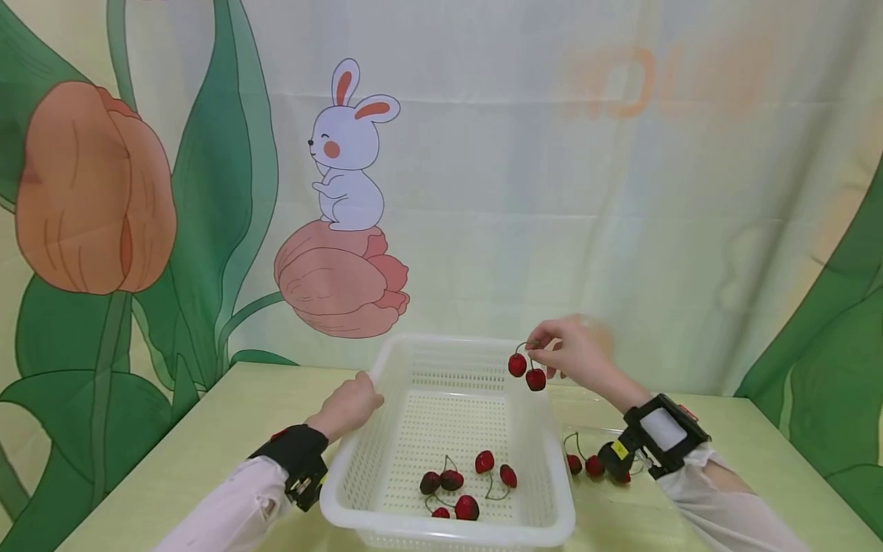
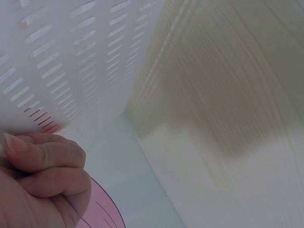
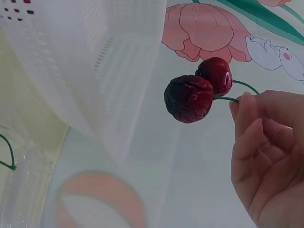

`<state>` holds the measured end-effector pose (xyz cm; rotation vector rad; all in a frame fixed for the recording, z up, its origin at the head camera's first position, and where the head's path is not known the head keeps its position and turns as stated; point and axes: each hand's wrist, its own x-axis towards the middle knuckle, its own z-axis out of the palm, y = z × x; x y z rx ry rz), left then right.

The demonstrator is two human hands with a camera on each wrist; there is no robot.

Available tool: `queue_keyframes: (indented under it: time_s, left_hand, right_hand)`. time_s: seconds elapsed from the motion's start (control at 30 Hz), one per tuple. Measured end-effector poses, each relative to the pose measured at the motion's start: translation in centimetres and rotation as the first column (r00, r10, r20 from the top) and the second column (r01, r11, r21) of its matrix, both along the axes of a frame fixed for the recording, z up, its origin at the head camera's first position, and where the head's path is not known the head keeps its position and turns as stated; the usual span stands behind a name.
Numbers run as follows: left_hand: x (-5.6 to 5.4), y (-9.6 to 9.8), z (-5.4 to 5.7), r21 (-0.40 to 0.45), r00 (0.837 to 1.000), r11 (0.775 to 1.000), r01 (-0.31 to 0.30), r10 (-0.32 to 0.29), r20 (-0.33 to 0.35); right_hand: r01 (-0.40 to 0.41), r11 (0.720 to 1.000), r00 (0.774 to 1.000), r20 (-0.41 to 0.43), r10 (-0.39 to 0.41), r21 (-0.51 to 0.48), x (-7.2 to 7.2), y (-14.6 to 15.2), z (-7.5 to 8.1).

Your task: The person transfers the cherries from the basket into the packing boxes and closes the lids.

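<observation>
A pair of dark red cherries (image 1: 536,379) hangs by green stems from my right hand (image 1: 569,353), which pinches the stems between thumb and fingertips. They are above the right rim of a white plastic basket (image 1: 451,530) with slotted walls. My left hand (image 1: 350,402) grips the basket's left rim, its fingers curled in the left wrist view beside the slotted wall (image 2: 61,61). Inside the basket, near its front end, lie several cherries (image 1: 485,461) with stems. The right wrist view shows the held cherries (image 3: 189,99) up close, wrinkled and glossy.
Right of the basket, more cherries (image 1: 595,465) lie in what looks like a clear plastic tray, partly hidden by the right wrist camera (image 1: 616,458). A pale yellow table (image 1: 276,395) bears everything. Behind it hangs a curtain (image 1: 483,192) printed with tulips and a rabbit.
</observation>
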<state>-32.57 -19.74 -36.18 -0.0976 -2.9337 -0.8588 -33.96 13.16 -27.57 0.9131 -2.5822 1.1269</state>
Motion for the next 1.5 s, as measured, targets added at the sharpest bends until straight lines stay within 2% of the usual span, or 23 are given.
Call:
queue_keyframes:
  time_s: [0.17, 0.3, 0.4, 0.7, 1.13, 1.5]
  left_hand:
    - [-0.1, -0.1, -0.2, -0.011, 1.000, 1.000, 0.001, -0.001, -0.001]
    - [-0.2, -0.1, -0.3, -0.003, 1.000, 1.000, 0.001, -0.001, 0.006]
    - [-0.2, -0.1, -0.2, 0.003, 1.000, 1.000, 0.006, -0.006, 0.011]
    - [-0.2, -0.1, 0.1, -0.008, 1.000, 1.000, 0.013, -0.013, -0.001]
    - [-0.3, 0.1, 0.0, 0.024, 0.999, 1.000, -0.007, 0.006, 0.031]
    - [-0.2, 0.0, 0.0, 0.005, 1.000, 1.000, 0.014, -0.014, 0.015]
  right_hand:
    - [0.019, 1.000, 0.999, -0.034, -0.019, -0.002, 0.1, 0.9, 0.0]
    - [-0.008, 1.000, 0.999, -0.051, 0.006, -0.030, 0.0, 1.7, -0.2]
    - [-0.009, 0.999, 0.999, -0.039, 0.008, -0.033, 0.0, 2.4, -0.3]
    - [0.078, 0.997, 0.997, 0.020, -0.079, 0.011, 0.4, 4.2, -0.8]
    - [0.106, 0.994, 0.993, 0.047, -0.106, 0.012, 1.3, 5.9, -1.4]
    - [0.121, 0.992, 0.990, 0.067, -0.122, 0.029, 1.3, 7.2, -2.5]
